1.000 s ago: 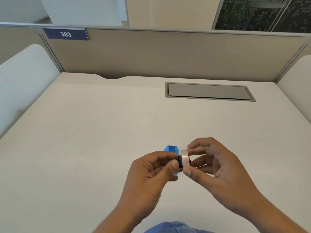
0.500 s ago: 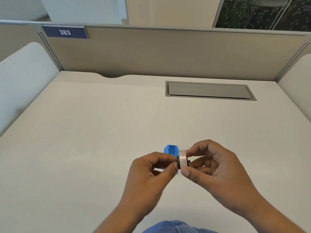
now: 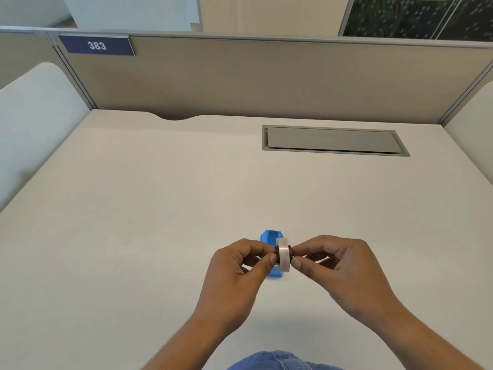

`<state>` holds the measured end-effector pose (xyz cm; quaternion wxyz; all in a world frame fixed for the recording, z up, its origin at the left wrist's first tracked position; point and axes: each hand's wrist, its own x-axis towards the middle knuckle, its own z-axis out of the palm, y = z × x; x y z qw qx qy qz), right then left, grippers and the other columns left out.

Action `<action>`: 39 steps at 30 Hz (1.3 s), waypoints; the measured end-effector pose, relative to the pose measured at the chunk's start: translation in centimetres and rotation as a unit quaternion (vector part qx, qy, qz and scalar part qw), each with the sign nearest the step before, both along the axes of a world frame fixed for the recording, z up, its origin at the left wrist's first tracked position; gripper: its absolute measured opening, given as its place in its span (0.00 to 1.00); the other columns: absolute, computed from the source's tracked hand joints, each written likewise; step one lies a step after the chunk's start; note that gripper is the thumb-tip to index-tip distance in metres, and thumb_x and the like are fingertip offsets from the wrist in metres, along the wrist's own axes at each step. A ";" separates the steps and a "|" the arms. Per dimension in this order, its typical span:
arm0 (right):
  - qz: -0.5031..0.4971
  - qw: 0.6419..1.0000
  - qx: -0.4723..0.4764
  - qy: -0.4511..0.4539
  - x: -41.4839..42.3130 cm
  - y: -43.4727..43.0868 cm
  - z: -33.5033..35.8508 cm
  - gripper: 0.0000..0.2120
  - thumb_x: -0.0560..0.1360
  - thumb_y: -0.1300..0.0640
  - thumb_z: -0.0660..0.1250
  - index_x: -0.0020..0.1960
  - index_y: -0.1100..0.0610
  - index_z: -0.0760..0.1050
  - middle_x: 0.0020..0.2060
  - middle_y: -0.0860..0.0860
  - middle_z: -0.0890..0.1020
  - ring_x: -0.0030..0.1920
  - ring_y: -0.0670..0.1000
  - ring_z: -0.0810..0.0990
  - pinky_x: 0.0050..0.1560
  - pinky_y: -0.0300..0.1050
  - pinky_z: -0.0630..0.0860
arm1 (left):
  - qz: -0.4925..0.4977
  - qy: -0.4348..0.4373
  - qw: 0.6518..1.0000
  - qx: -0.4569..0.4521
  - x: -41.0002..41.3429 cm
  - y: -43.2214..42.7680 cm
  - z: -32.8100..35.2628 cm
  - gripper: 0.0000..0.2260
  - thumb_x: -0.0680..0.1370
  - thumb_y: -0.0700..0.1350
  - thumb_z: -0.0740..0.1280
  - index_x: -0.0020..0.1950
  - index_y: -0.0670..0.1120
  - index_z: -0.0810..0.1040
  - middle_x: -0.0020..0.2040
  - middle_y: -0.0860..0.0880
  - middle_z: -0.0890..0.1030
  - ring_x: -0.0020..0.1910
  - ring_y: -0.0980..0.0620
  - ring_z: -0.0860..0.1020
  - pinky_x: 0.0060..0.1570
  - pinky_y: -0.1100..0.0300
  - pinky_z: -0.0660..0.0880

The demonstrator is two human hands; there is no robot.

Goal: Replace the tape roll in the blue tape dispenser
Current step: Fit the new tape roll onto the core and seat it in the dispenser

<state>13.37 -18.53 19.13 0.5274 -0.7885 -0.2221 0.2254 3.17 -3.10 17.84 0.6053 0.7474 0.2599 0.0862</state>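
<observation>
Both hands pinch the whitish tape roll [image 3: 283,254] by its dark hub, left hand [image 3: 240,265] and right hand [image 3: 338,265]; blue dispenser [image 3: 269,237] seems behind it.

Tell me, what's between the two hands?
The tape roll sits between the left hand and the right hand, on a dark hub pinched at each end. The blue tape dispenser peeks out behind it. The head view shows this.

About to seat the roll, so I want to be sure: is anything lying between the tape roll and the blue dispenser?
Nothing visible. The tape roll, pinched between left hand and right hand, hangs directly in front of the blue dispenser.
</observation>
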 end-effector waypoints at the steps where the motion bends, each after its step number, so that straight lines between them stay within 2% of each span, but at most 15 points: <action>1: 0.000 1.000 -0.003 0.003 0.3 0.1 -0.4 0.05 0.70 0.59 0.76 0.42 0.49 0.86 0.38 0.45 0.87 0.37 0.48 0.83 0.36 0.36 0.76 | -0.001 0.006 1.000 0.004 0.3 0.1 -0.4 0.07 0.76 0.41 0.70 0.42 0.53 0.84 0.38 0.57 0.85 0.40 0.55 0.81 0.42 0.52 0.79; 4: 0.008 1.000 0.001 0.029 1.2 0.5 -1.8 0.07 0.72 0.61 0.74 0.42 0.49 0.87 0.34 0.45 0.86 0.33 0.46 0.78 0.37 0.39 0.76 | -0.003 0.019 1.000 0.016 1.2 0.7 -1.4 0.07 0.77 0.41 0.70 0.43 0.52 0.84 0.38 0.58 0.84 0.38 0.58 0.80 0.40 0.55 0.78; 6: 0.009 1.000 -0.007 0.022 1.9 0.8 -2.7 0.07 0.72 0.62 0.74 0.42 0.51 0.86 0.33 0.43 0.85 0.30 0.43 0.76 0.35 0.35 0.73 | -0.014 0.024 0.999 0.032 1.9 1.0 -1.9 0.06 0.77 0.43 0.70 0.43 0.53 0.83 0.38 0.58 0.83 0.36 0.61 0.77 0.36 0.66 0.73; 9: 0.001 0.999 -0.031 -0.025 3.0 1.3 -4.3 0.08 0.71 0.61 0.75 0.39 0.49 0.85 0.33 0.40 0.84 0.30 0.42 0.75 0.31 0.31 0.69 | -0.032 0.023 0.996 0.081 3.3 1.6 -2.9 0.06 0.76 0.45 0.71 0.42 0.55 0.83 0.42 0.56 0.80 0.37 0.60 0.75 0.36 0.72 0.70; 11: 0.003 0.996 -0.047 -0.069 3.9 1.7 -5.4 0.07 0.71 0.59 0.75 0.39 0.48 0.84 0.36 0.40 0.82 0.31 0.43 0.74 0.32 0.31 0.69 | -0.042 0.029 0.992 0.112 4.3 2.2 -3.7 0.05 0.76 0.44 0.71 0.43 0.55 0.83 0.40 0.55 0.77 0.35 0.58 0.72 0.35 0.69 0.69; 14: -0.004 0.992 -0.064 -0.108 5.1 2.5 -7.4 0.05 0.70 0.57 0.76 0.40 0.48 0.84 0.33 0.40 0.77 0.30 0.44 0.72 0.33 0.32 0.68 | -0.056 0.039 0.985 0.161 5.8 3.0 -4.9 0.04 0.76 0.44 0.72 0.45 0.53 0.83 0.38 0.56 0.73 0.35 0.62 0.72 0.36 0.69 0.67; 18: -0.004 0.988 -0.088 -0.125 6.2 3.5 -9.3 0.05 0.69 0.59 0.74 0.40 0.49 0.84 0.30 0.45 0.74 0.31 0.45 0.71 0.34 0.37 0.66 | -0.074 0.076 0.970 0.221 7.5 3.9 -6.5 0.03 0.77 0.45 0.70 0.48 0.52 0.82 0.40 0.56 0.74 0.40 0.57 0.74 0.40 0.63 0.71; 22: 0.009 0.986 -0.105 -0.130 6.6 3.9 -10.4 0.08 0.69 0.61 0.74 0.40 0.47 0.84 0.31 0.45 0.74 0.31 0.45 0.71 0.34 0.39 0.66 | -0.093 0.107 0.955 0.260 8.4 4.3 -7.8 0.05 0.78 0.46 0.68 0.51 0.52 0.82 0.41 0.57 0.72 0.40 0.55 0.73 0.39 0.64 0.70; 26: 0.011 0.983 -0.119 -0.140 6.8 3.8 -11.0 0.07 0.69 0.60 0.74 0.41 0.48 0.84 0.31 0.43 0.73 0.31 0.45 0.71 0.34 0.39 0.67 | -0.105 0.117 0.949 0.274 8.8 4.2 -8.5 0.06 0.79 0.46 0.67 0.53 0.52 0.82 0.42 0.56 0.72 0.38 0.55 0.72 0.34 0.67 0.66; 33: 0.019 0.978 -0.146 -0.147 6.8 3.8 -12.1 0.05 0.70 0.57 0.74 0.41 0.47 0.82 0.33 0.44 0.75 0.31 0.46 0.72 0.35 0.49 0.74 | -0.114 0.131 0.942 0.288 8.7 4.0 -9.6 0.07 0.79 0.47 0.67 0.55 0.53 0.82 0.43 0.56 0.71 0.40 0.56 0.71 0.38 0.64 0.66; 39: 0.021 0.976 -0.155 -0.152 7.0 3.9 -12.2 0.04 0.70 0.57 0.74 0.41 0.48 0.82 0.34 0.44 0.75 0.32 0.48 0.74 0.36 0.50 0.76 | -0.096 0.122 0.943 0.294 8.6 3.6 -9.9 0.06 0.78 0.47 0.68 0.54 0.52 0.81 0.44 0.55 0.71 0.42 0.55 0.72 0.39 0.65 0.69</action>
